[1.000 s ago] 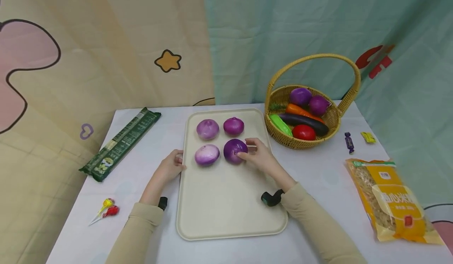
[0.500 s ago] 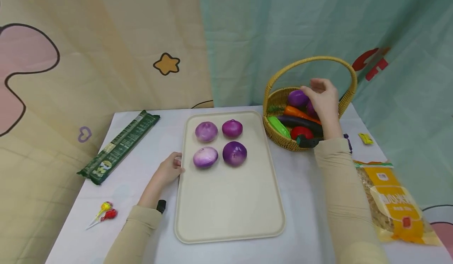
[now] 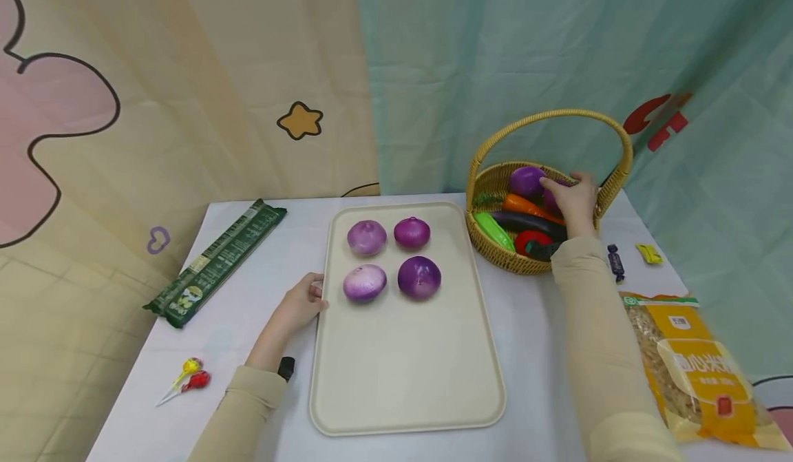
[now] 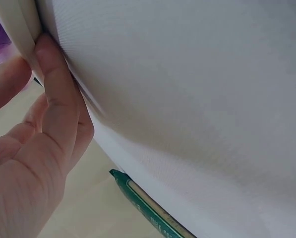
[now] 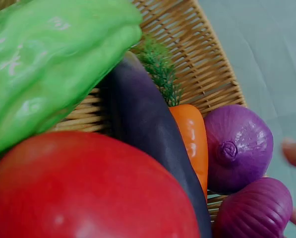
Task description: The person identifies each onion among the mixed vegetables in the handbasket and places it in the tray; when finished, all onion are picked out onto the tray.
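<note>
In the head view my left hand [image 3: 301, 303] holds the left rim of a beige tray [image 3: 403, 372]. The left wrist view has the thumb and index finger pinching that tray edge [image 4: 19, 25]. Two rows of purple onions lie on the tray, among them a dark onion [image 3: 419, 278] and a pale onion [image 3: 365, 283]. My right hand [image 3: 575, 200] is over the wicker basket [image 3: 514, 262], at the right-hand onion [image 5: 257, 208], which it partly covers. Its thumb [image 5: 295, 152] stands apart from the onions, fingers spread. Another onion [image 5: 239, 148] sits beside it.
The basket also bears a carrot [image 3: 523, 205], an eggplant [image 3: 526, 223], a green pepper [image 3: 493, 231] and a tomato [image 5: 88, 188]. A green packet [image 3: 217, 262] and lollipops [image 3: 195, 379] lie left. Wrapped candies [image 3: 649, 253] and a yellow bag [image 3: 700, 372] lie right.
The right hand let go of the dark onion on the tray, moved right to above the basket, then lowered to the onion there. The left hand stays at the tray's rim.
</note>
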`<state>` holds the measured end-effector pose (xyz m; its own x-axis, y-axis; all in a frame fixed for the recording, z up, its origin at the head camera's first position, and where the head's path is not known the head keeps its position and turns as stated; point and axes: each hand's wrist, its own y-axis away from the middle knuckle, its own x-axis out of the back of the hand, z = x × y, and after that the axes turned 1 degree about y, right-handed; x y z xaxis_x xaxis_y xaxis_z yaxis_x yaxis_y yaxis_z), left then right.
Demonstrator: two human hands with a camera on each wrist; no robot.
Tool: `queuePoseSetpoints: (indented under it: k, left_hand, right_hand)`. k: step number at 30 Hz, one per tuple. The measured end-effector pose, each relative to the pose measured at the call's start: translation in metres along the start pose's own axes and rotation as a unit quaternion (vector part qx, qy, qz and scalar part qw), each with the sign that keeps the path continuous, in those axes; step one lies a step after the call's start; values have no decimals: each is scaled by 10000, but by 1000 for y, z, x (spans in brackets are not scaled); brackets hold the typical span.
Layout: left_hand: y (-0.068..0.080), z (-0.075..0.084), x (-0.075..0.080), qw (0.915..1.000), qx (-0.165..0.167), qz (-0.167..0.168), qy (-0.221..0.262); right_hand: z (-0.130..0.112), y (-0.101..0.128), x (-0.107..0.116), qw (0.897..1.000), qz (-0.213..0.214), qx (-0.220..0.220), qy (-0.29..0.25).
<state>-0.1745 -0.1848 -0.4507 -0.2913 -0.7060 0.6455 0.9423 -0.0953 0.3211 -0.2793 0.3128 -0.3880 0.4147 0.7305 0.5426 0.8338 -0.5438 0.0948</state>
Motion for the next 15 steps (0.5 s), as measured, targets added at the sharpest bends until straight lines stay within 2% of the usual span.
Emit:
queuePoseSetpoints:
  k: [5, 15]
  left_hand:
    - [1, 0, 1, 10000, -1, -1, -24]
    - [1, 1, 0, 10000, 30, 45, -65]
  right_hand:
    - [7, -1, -6, 9991, -253, -184, 293]
    - [4, -2, -4, 9985, 23, -132, 522]
